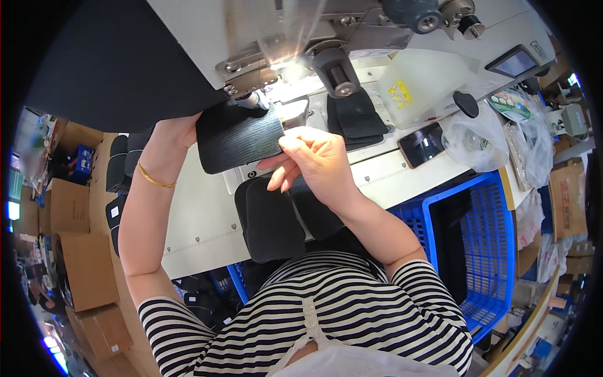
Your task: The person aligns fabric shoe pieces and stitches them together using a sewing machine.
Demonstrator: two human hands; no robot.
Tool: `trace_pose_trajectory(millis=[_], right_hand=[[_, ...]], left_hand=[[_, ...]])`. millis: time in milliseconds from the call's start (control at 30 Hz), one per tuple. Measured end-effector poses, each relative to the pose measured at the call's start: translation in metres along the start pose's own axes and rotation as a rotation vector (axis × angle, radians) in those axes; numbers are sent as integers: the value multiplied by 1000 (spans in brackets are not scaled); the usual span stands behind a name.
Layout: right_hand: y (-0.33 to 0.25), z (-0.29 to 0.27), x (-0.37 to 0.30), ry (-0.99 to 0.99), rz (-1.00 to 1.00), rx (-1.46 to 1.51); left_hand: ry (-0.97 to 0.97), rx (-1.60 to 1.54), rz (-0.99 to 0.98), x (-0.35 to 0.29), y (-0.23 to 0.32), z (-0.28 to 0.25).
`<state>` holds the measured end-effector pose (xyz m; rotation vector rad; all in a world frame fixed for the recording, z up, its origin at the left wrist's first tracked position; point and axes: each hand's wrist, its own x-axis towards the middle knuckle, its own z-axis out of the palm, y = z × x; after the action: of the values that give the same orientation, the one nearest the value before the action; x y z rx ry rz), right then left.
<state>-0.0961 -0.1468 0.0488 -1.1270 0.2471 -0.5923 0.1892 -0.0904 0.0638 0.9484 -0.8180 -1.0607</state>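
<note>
- Currently, the left forearm (151,207) rises from the lower left, bent at the elbow and nearly upright, with a thin gold bangle (154,176) near the wrist.
- The left hand (186,131) meets the left edge of a black panel (242,141); its fingers are hidden behind the piece, so how far it is open, and whether it grips, cannot be told.
- The right forearm (380,229) slants up and inward from the lower right.
- The right hand (317,160) pinches the panel's right edge between thumb and forefinger, nearly closed there, the other fingers loosely curled below.
- The panel lies tilted on the sewing machine (201,38), its upper edge at the presser foot (252,100), under the bright lamp.
- Further black pieces (356,116) are stacked right of the foot; two dark pads (273,220) lie at the front edge of the white table (201,207).
- Dark lettering marks the machine's arm, beside a small screen (515,61).
- A yellow label (398,93) with fine print, too small to read, sits on a translucent cover (433,78).
- Lit characters show on a phone (421,144).
- Ruler marks (201,240) run along the table.
- Reddish print covers a brown carton (568,195) at far right.
</note>
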Motion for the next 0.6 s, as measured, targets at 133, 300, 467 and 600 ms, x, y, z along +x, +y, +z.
trace_pose_trajectory(millis=[133, 300, 467, 600], right_hand=[[5, 0, -1, 10, -8, -16], [7, -2, 1, 45, -59, -56], [13, 0, -5, 54, -108, -147], [19, 13, -11, 119, -170, -66]], left_hand=[[84, 507, 93, -7, 1, 26], [440, 1215, 605, -51, -9, 87], [55, 1263, 641, -82, -10, 123], [-62, 1108, 582, -81, -12, 108]])
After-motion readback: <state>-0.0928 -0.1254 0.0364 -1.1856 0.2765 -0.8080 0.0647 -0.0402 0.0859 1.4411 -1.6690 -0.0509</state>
